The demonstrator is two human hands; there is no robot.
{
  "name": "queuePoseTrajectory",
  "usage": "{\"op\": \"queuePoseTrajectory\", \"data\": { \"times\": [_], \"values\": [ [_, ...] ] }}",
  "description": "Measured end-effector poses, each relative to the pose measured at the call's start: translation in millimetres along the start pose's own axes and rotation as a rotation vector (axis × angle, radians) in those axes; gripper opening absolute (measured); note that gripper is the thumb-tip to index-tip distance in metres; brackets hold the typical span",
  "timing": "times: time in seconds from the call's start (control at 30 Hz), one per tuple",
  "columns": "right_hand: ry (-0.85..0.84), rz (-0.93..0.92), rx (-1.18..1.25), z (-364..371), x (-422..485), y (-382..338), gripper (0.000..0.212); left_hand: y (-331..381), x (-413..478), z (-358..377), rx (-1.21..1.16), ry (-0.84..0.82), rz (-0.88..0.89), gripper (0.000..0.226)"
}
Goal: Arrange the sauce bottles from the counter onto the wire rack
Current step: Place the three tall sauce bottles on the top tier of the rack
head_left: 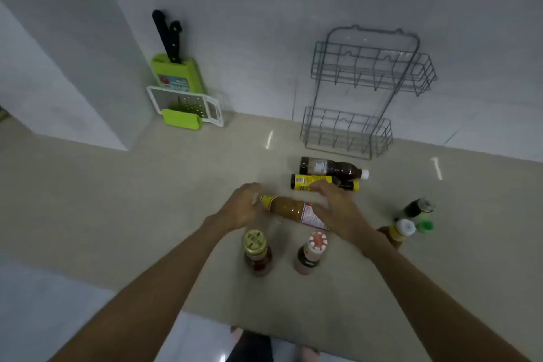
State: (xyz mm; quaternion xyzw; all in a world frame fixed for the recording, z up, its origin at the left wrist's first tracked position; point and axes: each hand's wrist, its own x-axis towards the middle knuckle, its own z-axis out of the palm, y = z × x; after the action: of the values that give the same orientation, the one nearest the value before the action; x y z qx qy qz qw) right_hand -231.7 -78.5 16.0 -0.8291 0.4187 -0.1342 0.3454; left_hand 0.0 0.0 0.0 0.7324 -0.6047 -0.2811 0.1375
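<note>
Standing against the wall, the wire rack (361,91) is bare, and the brown sauce bottle (291,210) lies on its side well in front of it, cap pointing left. It looks hard, smooth and a bit heavy, so grab its fat middle. The left hand (241,209) and right hand (338,209) are spread open at its two ends, not gripping yet.
</note>
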Motion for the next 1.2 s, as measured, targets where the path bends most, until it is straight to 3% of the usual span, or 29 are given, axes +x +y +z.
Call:
{"op": "queuePoseTrajectory", "data": {
  "times": [0.17, 0.3, 0.47, 0.6, 0.67, 0.73, 0.87, 1.0, 1.2],
  "values": [
    [-0.087, 0.094, -0.062, 16.6, 16.3, 17.4, 0.051, -14.1, 40.4, 15.7, 0.405, -0.169, 0.107, 0.067],
    [-0.117, 0.133, -0.101, 23.4, 26.7, 30.3, 0.065, -16.8, 54.1, 18.2, 0.537, -0.213, 0.219, 0.057],
    [-0.399, 0.205, -0.201, 20.5, 39.1, 38.1, 0.085, -10.5, 50.2, 2.8, 0.456, -0.047, 0.323, 0.039],
    [-0.481, 0.232, -0.190, 16.9, 36.1, 38.3, 0.087, 18.2, 47.9, -23.5, 0.374, 0.158, 0.673, 0.026],
    [-0.364, 0.230, -0.157, 16.8, 28.0, 35.8, 0.079, 38.1, 50.9, -32.8, 0.411, 0.275, 0.874, 0.027],
    [-0.194, 0.236, -0.059, 13.0, 19.4, 31.2, 0.072, 55.7, 55.0, -40.5, 0.423, 0.400, 0.903, 0.038],
    [0.076, 0.155, 0.080, -37.3, 26.4, 10.3, 0.060, 70.8, 72.3, -67.8, 0.045, 0.573, 0.541, 0.066],
    [0.371, 0.008, 0.153, -122.3, 60.9, -27.3, 0.063, 85.8, 100.2, -91.3, -0.303, 0.513, 0.289, 0.067],
    [0.757, -0.123, 0.236, -202.3, 149.6, -70.6, 0.064, 128.6, 154.8, -104.5, -0.522, 0.278, 0.151, 0.085]
  ]
}}
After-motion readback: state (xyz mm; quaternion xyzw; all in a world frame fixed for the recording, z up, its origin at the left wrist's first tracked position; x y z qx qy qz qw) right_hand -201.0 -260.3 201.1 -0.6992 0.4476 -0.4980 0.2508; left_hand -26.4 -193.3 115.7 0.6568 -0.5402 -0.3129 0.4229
